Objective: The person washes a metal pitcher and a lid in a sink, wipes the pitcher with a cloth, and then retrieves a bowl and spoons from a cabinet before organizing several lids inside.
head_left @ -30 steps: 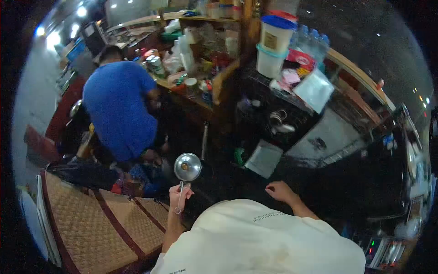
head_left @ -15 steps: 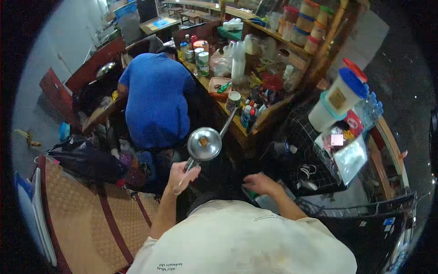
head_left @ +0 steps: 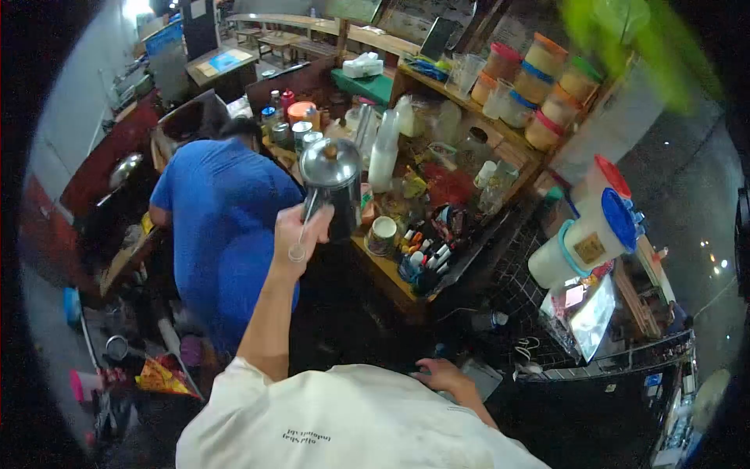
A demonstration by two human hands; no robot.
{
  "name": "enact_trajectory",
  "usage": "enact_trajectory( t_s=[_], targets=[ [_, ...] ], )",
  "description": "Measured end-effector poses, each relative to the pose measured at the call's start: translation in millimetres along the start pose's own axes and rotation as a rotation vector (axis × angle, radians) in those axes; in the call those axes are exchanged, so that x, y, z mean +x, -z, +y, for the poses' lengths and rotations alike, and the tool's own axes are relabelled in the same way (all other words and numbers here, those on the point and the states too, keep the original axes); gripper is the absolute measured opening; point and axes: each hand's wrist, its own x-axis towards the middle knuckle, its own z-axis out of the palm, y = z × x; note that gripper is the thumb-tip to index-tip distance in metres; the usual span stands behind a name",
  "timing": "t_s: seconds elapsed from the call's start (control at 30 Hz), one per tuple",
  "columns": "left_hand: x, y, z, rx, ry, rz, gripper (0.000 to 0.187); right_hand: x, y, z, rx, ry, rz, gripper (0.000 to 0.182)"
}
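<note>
Raised in front of me, my left hand [head_left: 301, 237] is wrapped round the handle of a metal pot [head_left: 331, 166] with a shiny lid and a brown knob. The pot is held in the air before the cluttered wooden counter, near a white patterned cup [head_left: 382, 235]. Low down at the front of my body is my right hand [head_left: 439, 374], its fingers partly apart, with nothing visible in them. A dark area lies around that hand.
A person in a blue shirt [head_left: 226, 227] bends over at the left. Bottles and markers [head_left: 426, 254] crowd the counter. Stacked tubs [head_left: 547, 70] stand on a shelf; lidded buckets [head_left: 594, 234] are at the right. A blurred green shape [head_left: 641, 39] hangs at top right.
My left hand has moved up and forward with the pot, toward the counter. The view has shifted, and my right hand now shows lower in the frame. The green shape has appeared.
</note>
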Motion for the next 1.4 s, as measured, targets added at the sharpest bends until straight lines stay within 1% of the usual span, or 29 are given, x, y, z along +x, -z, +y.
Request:
enact_trajectory(
  t_s=[0.03,0.07,0.13,0.2,0.23,0.27,0.3,0.33,0.37,0.4,0.47,0.53,0.6,0.67,0.7,0.73,0.8,0.87,0.93,1.0,1.07,1.1,1.13,1.2,1.23,1.27,1.3,1.37,1.4],
  targets=[
    [26,2,-12,-0.002,-0.079,-0.013,0.036,-3,3,-6,0.047,-0.086,0.029,0.06],
    [49,2,-16,-0.013,-0.08,-0.019,0.036,-1,3,-7,0.046,-0.096,0.035,0.06],
    [93,-1,-17,0.049,-0.155,-0.01,0.037,2,-4,-2,0.03,-0.19,0.075,0.059],
    [134,-7,-18,-0.02,-0.158,-0.032,0.034,8,-26,24,0.033,-0.166,0.141,0.059],
    [147,-11,-5,-0.12,-0.097,-0.049,0.031,15,-40,43,0.032,-0.151,0.155,0.057],
    [180,-13,-25,-0.131,-0.145,-0.075,0.03,13,-51,56,0.028,-0.14,0.164,0.056],
    [206,-21,-36,-0.159,-0.15,-0.043,0.032,-8,-27,25,0.106,-0.162,0.043,0.049],
    [227,-28,-36,-0.257,-0.114,-0.052,0.033,-12,-27,31,0.099,-0.169,0.043,0.049],
    [257,-32,-48,-0.197,-0.099,-0.011,0.033,-16,-35,37,0.104,-0.18,0.071,0.049],
    [278,-37,-50,-0.197,-0.099,-0.016,0.033,-20,-47,44,0.117,-0.191,0.098,0.05],
    [315,-48,-51,0.051,-0.205,0.033,0.029,-22,-75,78,0.093,-0.222,0.049,0.049],
    [367,-56,-63,0.038,-0.181,0.025,0.03,-23,-97,114,0.055,-0.282,-0.048,0.047],
    [403,-66,-58,0.03,-0.159,0.002,0.031,-24,-99,120,0.085,-0.357,-0.086,0.047],
    [427,-76,-44,0.021,-0.024,0.059,0.031,-21,-98,115,0.143,-0.446,-0.079,0.046],
    [445,-82,-47,0.018,-0.005,0.03,0.031,-14,-92,110,0.155,-0.478,-0.061,0.046],
    [478,-86,-60,0.0,-0.008,0.023,0.031,-10,-83,100,0.186,-0.516,-0.032,0.046],
    [569,-106,-124,0.157,-0.07,0.037,0.034,8,-58,74,0.241,-0.578,0.033,0.045],
    [603,-123,-131,0.073,-0.092,0.026,0.038,34,-31,49,0.284,-0.622,0.101,0.045],
    [620,-137,-133,0.041,0.018,-0.016,0.041,62,-5,23,0.321,-0.639,0.164,0.044],
    [670,-150,-163,-0.481,0.094,-0.254,0.038,85,18,1,0.353,-0.647,0.218,0.043],
    [680,-166,-149,0.128,-0.036,-0.169,0.038,102,38,-17,0.382,-0.654,0.258,0.043],
    [699,-181,-169,0.185,-0.245,0.005,0.039,111,47,-23,0.392,-0.658,0.274,0.043],
    [721,-194,-187,0.172,-0.249,-0.008,0.039,117,54,-28,0.405,-0.663,0.289,0.042],
    [777,-222,-229,-0.234,-0.048,-0.265,0.039,126,63,-36,0.425,-0.682,0.309,0.042],
    [828,-252,-274,-0.304,-0.064,-0.192,0.042,129,66,-38,0.438,-0.691,0.316,0.041],
    [842,-262,-280,-0.308,-0.062,-0.208,0.042,131,69,-41,0.443,-0.701,0.319,0.041],
    [851,-270,-284,-0.145,-0.148,-0.191,0.046,134,71,-42,0.449,-0.709,0.32,0.041],
    [869,-288,-295,0.021,-0.226,-0.174,0.051,138,73,-44,0.463,-0.726,0.313,0.04],
    [877,-300,-301,-0.016,-0.246,-0.161,0.052,139,75,-45,0.465,-0.733,0.305,0.04]
  ],
)
